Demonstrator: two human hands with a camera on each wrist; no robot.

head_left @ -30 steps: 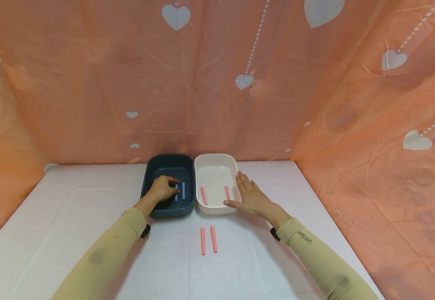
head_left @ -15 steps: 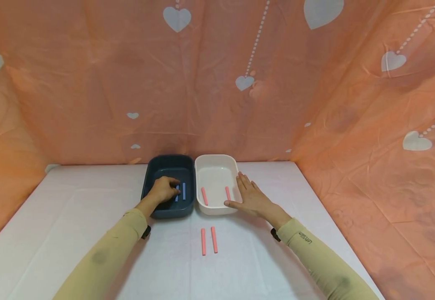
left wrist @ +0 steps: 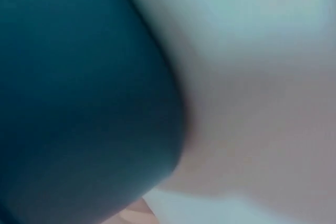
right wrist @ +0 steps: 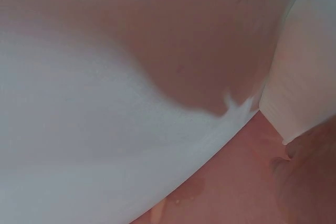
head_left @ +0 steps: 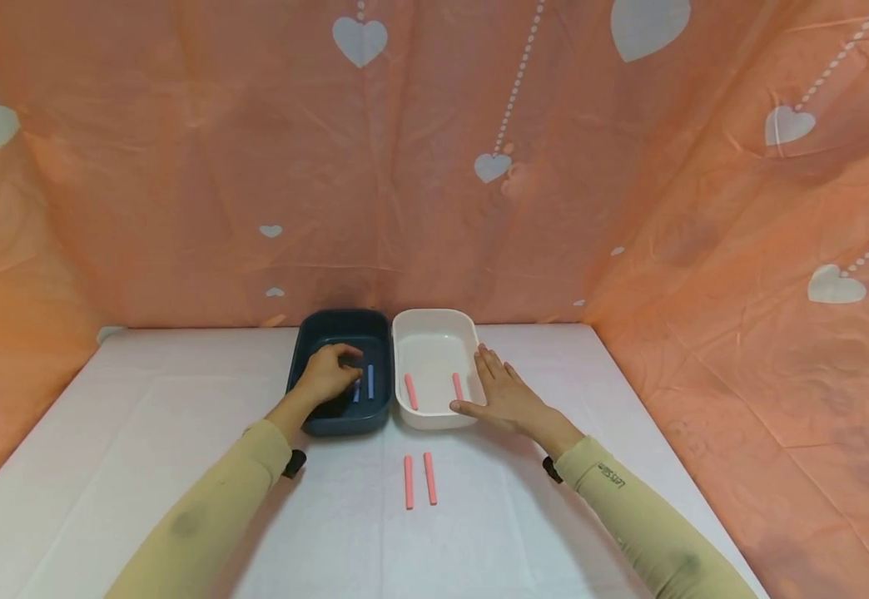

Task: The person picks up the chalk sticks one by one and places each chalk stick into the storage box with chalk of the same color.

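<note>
My left hand (head_left: 328,374) is over the dark blue tray (head_left: 339,424), its thumb and forefinger parted. Just by the thumb lies a blue chalk stick (head_left: 356,391), its far end hidden under the fingers. A second blue chalk stick (head_left: 370,382) lies to its right. My right hand (head_left: 505,395) has straight fingers along the right side of the white tray (head_left: 434,421), with the thumb at its front rim. Inside that tray are two pink chalk sticks, a left one (head_left: 411,392) and a right one (head_left: 458,386). The left wrist view is mostly the dark tray's wall (left wrist: 89,87).
Two more pink chalk sticks, one (head_left: 408,482) beside another (head_left: 430,478), lie on the white tablecloth (head_left: 330,532) before the trays. The trays stand side by side near the table's back edge. An orange curtain (head_left: 419,249) with hearts hangs behind and at both sides.
My left thumb and forefinger have spread apart and lifted slightly off the left blue chalk stick, which stays in the dark tray. The right hand has kept its place.
</note>
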